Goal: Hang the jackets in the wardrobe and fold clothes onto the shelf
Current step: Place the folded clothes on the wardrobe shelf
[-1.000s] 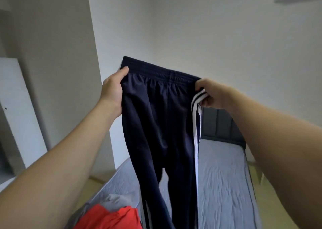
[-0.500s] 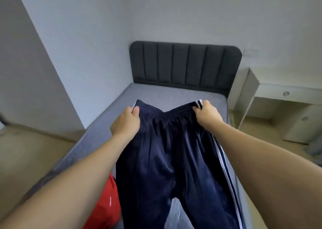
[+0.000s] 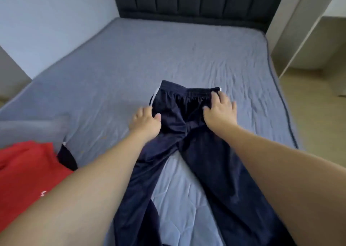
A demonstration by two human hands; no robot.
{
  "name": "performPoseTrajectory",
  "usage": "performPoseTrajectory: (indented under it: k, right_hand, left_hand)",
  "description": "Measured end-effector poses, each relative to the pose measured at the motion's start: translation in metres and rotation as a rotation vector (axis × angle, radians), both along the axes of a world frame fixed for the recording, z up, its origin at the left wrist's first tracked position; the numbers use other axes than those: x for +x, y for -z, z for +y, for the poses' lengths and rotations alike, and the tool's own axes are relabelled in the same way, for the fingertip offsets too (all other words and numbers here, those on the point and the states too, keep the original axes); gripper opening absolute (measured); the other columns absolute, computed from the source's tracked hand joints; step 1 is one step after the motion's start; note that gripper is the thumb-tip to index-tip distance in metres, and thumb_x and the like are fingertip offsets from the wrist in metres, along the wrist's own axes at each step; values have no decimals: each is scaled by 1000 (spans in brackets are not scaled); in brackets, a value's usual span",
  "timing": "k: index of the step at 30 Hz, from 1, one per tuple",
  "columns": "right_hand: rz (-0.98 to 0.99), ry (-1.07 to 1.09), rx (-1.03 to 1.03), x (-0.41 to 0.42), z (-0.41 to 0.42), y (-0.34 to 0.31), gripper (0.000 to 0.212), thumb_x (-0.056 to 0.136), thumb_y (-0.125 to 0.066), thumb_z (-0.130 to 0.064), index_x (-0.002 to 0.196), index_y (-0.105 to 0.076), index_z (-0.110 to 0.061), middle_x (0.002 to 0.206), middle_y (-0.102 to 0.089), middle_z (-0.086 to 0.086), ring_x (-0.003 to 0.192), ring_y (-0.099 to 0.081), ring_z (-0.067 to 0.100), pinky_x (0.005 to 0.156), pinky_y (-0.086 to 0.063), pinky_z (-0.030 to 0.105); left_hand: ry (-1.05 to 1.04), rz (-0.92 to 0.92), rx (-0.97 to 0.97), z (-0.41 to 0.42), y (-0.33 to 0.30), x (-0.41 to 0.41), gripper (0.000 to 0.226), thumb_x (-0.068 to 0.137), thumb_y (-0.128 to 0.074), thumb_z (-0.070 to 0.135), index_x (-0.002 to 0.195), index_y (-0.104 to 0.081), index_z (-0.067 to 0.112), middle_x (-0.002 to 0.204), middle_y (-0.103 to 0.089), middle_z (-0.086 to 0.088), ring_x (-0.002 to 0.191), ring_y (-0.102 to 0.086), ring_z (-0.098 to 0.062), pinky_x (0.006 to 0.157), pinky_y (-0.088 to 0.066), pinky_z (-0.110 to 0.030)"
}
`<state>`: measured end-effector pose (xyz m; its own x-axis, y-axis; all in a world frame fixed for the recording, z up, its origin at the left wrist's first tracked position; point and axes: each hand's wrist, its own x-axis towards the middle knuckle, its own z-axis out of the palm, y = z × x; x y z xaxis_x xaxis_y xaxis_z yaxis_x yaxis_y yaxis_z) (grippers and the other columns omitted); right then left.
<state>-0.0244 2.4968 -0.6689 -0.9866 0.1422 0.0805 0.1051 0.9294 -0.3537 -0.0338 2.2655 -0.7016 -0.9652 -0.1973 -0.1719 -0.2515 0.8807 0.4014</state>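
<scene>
While the navy pants lie flat on the bed, waistband toward the headboard and legs spread, the left hand pinches their left hip edge with curled fingers. The right hand presses down, fingers splayed, near the waistband. A red garment sits at the left.
</scene>
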Motion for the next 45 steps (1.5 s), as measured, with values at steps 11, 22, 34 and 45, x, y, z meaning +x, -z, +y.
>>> performPoseTrajectory:
  k: [11,22,34,45]
  right_hand:
    - [-93,-130,268,75,16,253,64,97,-13,-54,154,-18,-26,162,-14,3,149,-5,23,120,0,48]
    - [-12,-112,254,59,14,260,64,95,-16,-49,154,-19,-25,162,-15,3,149,-5,23,120,1,49]
    - [-189,-166,-58,176,2,238,52,103,-22,-39,152,-18,-24,162,-11,3,149,-6,22,120,-4,46]
    - [-587,-460,103,380,-96,156,56,68,-67,-66,100,-52,-22,105,-58,-4,91,-56,19,74,-44,32]
  left_hand:
    - [84,170,-406,19,228,106,70,94,-23,60,155,-23,24,162,-20,-3,150,-11,-29,117,-2,-61]
    - [65,200,-434,26,229,72,71,90,-21,52,155,-20,26,163,-16,-3,150,-7,-27,117,0,-62]
    - [-105,82,733,8,191,116,45,97,-41,37,139,-53,25,151,-43,1,135,-41,-17,109,-32,-33]
    - [-439,-165,1479,-75,174,354,27,98,-39,14,98,-64,6,90,-68,-11,78,-63,-26,73,-53,-35]
